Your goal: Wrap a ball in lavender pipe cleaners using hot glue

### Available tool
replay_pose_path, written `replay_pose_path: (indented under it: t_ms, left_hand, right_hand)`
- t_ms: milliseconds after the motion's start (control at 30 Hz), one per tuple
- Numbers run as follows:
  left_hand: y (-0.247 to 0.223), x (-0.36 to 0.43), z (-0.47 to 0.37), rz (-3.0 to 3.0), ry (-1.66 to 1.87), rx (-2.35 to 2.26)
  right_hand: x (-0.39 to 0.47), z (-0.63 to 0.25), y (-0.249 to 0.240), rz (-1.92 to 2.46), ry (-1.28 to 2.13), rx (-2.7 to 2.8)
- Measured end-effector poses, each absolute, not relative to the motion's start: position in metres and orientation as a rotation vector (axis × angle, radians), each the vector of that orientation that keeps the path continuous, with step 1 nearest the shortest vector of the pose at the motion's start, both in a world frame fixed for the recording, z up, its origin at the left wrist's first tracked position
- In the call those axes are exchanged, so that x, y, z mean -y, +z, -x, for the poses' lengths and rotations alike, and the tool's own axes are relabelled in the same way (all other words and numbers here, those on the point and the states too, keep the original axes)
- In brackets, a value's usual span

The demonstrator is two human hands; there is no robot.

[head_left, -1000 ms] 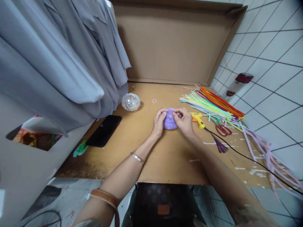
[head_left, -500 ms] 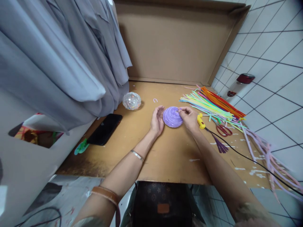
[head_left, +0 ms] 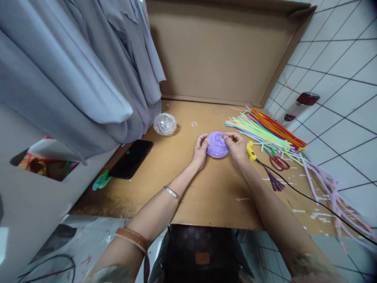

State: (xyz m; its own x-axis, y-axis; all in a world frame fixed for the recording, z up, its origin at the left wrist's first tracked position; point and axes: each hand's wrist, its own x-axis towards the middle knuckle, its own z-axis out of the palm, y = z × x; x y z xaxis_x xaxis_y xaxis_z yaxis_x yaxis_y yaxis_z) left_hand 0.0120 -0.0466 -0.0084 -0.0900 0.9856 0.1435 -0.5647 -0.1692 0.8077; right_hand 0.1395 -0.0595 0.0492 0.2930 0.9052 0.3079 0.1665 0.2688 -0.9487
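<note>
A round purple coil (head_left: pixel 217 146), wound in rings like pipe cleaner stems, is held above the middle of the table. At its left edge, my left hand (head_left: pixel 200 151) is closed, with the thumb toward me and the fingers behind. My right hand (head_left: pixel 235 147) pinches its upper right, near the centre of the rings; the fingertips partly hide that spot. Just right of that hand lies a yellow glue gun (head_left: pixel 251 151) with a black cord. A small pink curved piece (head_left: pixel 194 124) rests on the table beyond my hands.
Colourful pipe cleaners (head_left: pixel 265 127) are heaped at the right, near red-handled scissors (head_left: pixel 279 162) and a purple tassel (head_left: pixel 275 182). Leftward are a clear ball (head_left: pixel 165 124), a black phone (head_left: pixel 131 159) and a green item (head_left: pixel 101 181). A grey curtain (head_left: pixel 103 78) hangs left; a cardboard panel (head_left: pixel 224 55) stands behind.
My left hand has gone from open beside the coil to closed on its left edge. The coil and my right hand have shifted slightly right.
</note>
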Motion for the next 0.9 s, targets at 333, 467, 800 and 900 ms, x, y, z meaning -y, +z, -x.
replay_pose_path:
  t_ms: [333,467,800,900]
  left_hand:
    - [-0.006,0.049,-0.010,-0.941,1.602,-0.727]
    - [-0.005,0.049,-0.010,-0.931,1.601,-0.709]
    - [0.004,0.057,0.001,-1.215,1.711,-0.943]
    - [0.013,0.067,0.006,-1.486,1.806,-1.043]
  right_hand:
    - [0.060,-0.138,0.050,1.217,0.715,1.188]
    - [0.060,-0.139,0.050,1.219,0.714,1.197]
    - [0.063,-0.137,0.049,1.255,0.632,1.240]
    - [0.063,-0.134,0.048,1.252,0.630,1.224]
